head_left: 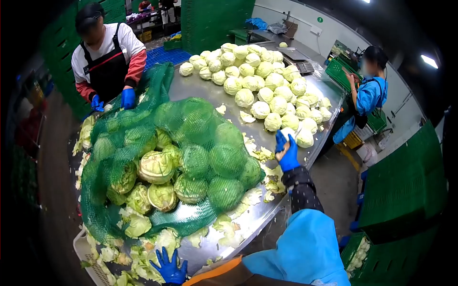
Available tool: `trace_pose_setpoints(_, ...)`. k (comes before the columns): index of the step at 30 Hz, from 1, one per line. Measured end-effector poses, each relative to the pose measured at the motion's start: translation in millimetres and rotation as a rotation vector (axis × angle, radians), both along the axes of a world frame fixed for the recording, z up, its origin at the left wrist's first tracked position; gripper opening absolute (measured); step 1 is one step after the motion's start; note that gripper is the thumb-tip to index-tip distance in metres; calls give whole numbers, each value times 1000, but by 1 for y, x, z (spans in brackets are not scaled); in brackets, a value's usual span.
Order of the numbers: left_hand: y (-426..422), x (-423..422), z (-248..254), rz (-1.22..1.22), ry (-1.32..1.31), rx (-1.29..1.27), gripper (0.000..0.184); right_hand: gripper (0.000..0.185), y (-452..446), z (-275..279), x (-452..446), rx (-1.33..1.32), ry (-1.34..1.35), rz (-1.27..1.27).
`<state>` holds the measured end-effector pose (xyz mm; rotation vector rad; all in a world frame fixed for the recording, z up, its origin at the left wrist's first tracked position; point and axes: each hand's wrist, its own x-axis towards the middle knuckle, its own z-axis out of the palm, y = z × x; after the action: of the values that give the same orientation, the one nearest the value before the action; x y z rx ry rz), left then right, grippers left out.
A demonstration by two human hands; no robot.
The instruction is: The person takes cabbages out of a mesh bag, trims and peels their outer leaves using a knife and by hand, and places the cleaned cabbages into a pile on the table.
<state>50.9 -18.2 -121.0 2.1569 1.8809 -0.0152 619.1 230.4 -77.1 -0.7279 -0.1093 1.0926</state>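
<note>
My left hand (170, 268), in a blue glove, lies with its fingers spread at the near edge of the table, over loose cabbage leaves (138, 225). My right hand (288, 155), also blue-gloved, reaches out with its fingers extended beside a pale trimmed cabbage (288, 133) at the near end of the pile; whether it touches that cabbage I cannot tell. A tan patch shows at its palm. Between my hands and the far side sits a green mesh sack (226, 157) full of cabbages, its mouth open around several untrimmed cabbages (156, 167).
Many trimmed cabbages (248, 69) are heaped on the metal table (190, 88). A co-worker (107, 52) in blue gloves works at the far left; another person (369, 88) stands at the right. A white basket (90, 255) with leaves is at the near left. Green crates (400, 190) stand right.
</note>
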Motion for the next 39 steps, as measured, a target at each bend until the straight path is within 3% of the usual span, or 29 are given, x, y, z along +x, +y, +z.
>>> trace_pose_setpoints(1, 0, -3, 9, 39, -16, -28, 57, 50, -22, -6, -13, 33, 7, 149)
trace_pose_setpoints(2, -2, -16, 15, -55, 276, -139, 60, 50, -43, -12, -27, 69, 15, 297)
trace_pose_setpoints(4, -3, -30, 24, 67, 17, -23, 52, 51, -80, -5, -67, -45, 49, 357)
trace_pose_setpoints(6, -8, -69, 1, 41, 13, 119, 42, 51, -113, -6, -94, -85, 22, 418)
trace_pose_setpoints(10, -1, -165, -21, 86, 128, 255, 42, 49, -164, -19, -131, -153, -37, 500)
trace_pose_setpoints(12, 7, -233, -27, 171, 181, 294, 44, 47, -182, -9, -165, -356, -14, 394)
trace_pose_setpoints(14, 17, -310, -34, 337, 190, 121, 48, 47, -206, -10, -194, -403, -90, 435)
trace_pose_setpoints(16, 29, -333, -10, 446, 668, 60, 49, 41, -224, -22, -223, -514, -96, 349)
trace_pose_setpoints(18, 79, -322, 7, 611, 251, -266, 46, 38, -244, -44, -249, -506, -356, 337)
trace_pose_setpoints(19, 86, -288, 19, 421, -72, -11, 42, 37, -249, -43, -263, -554, -435, 364)
trace_pose_setpoints(21, 100, -193, 66, 109, -616, -79, 28, 33, -257, -45, -292, -588, -549, 416)
trace_pose_setpoints(22, 111, -153, 77, 4, -919, -212, 32, 29, -258, -58, -298, -559, -711, 399)
trace_pose_setpoints(23, 129, -120, 95, -28, -833, -285, 41, 27, -258, -62, -301, -526, -793, 401)
trace_pose_setpoints(24, 150, -102, 84, 41, -905, -283, 57, 26, -259, -63, -304, -492, -873, 404)
trace_pose_setpoints(26, 208, -92, 53, 71, -638, -26, 73, 24, -261, -63, -304, -526, -889, 369)
trace_pose_setpoints(29, 287, -135, -3, 196, 45, 617, 84, 22, -261, -65, -307, -523, -832, 330)
trace_pose_setpoints(30, 305, -153, -7, 220, 94, 647, 85, 22, -262, -63, -307, -523, -795, 321)
trace_pose_setpoints(35, 356, -201, 36, 97, -84, 662, 85, 22, -259, -57, -313, -561, -796, 265)
trace_pose_setpoints(39, 382, -208, 37, -55, -242, 773, 86, 22, -259, -54, -314, -579, -782, 273)
